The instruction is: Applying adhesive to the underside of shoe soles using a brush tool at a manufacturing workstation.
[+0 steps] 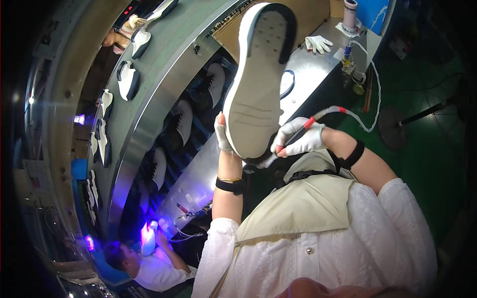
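A large white shoe sole (256, 94) with a beige inner face and a dark band at its top end stands upright in front of me. My left hand (222, 133), in a white fingertip glove, grips its lower left edge; most of those fingers are hidden behind it. At the sole's lower right end, my right hand (303, 138), gloved likewise, is closed round a black and red pen-shaped tool (300, 131). A pale cord (365, 128) runs from the tool to the bench. Whether the tool's tip touches the sole cannot be made out.
Left of me, a green conveyor belt (112, 149) carries several white and dark soles (128, 80). More shoe parts (184, 121) sit below its metal edge. A white glove (318, 44) and a pink bottle (350, 17) rest on the metal bench (310, 74). A co-worker (159, 265) sits lower left.
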The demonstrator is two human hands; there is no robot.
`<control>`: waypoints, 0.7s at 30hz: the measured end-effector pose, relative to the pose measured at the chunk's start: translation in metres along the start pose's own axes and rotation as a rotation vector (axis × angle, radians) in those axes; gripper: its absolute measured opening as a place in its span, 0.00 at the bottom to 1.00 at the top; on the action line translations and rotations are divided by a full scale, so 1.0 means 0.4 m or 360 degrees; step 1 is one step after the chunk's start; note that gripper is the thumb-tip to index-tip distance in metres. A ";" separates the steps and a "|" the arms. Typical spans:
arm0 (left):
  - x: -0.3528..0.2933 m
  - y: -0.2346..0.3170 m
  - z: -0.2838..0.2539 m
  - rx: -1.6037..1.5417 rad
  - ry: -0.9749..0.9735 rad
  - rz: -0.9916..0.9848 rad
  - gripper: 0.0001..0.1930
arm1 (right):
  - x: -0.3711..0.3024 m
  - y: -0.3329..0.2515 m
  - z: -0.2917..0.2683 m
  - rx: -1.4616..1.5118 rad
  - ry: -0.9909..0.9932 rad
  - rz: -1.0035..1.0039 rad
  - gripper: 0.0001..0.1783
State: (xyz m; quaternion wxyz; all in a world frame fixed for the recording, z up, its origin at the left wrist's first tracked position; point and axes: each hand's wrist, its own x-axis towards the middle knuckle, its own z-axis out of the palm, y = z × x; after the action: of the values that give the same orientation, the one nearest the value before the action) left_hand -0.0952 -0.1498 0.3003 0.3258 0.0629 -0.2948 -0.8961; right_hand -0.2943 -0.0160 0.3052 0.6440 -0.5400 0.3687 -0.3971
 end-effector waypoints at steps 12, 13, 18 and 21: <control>0.056 0.004 0.026 0.0398 0.0363 -0.0288 0.21 | 0.009 0.010 -0.012 -0.0344 0.0154 -0.0185 0.06; 0.058 0.003 0.021 0.0369 0.0389 -0.0345 0.21 | 0.003 0.009 -0.022 -0.0318 0.0099 -0.0117 0.06; 0.058 -0.008 0.001 0.0313 0.0423 -0.0352 0.23 | -0.016 0.005 -0.048 0.0182 0.0254 -0.0287 0.07; 0.055 -0.009 0.003 0.0362 0.0394 -0.0325 0.24 | -0.009 0.009 -0.045 -0.0462 0.0404 -0.0460 0.07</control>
State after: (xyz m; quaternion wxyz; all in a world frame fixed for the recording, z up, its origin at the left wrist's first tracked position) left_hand -0.1145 -0.1608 0.3010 0.2579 0.2385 -0.3439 -0.8708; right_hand -0.3117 -0.0198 0.2991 0.4445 -0.6198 0.4189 -0.4927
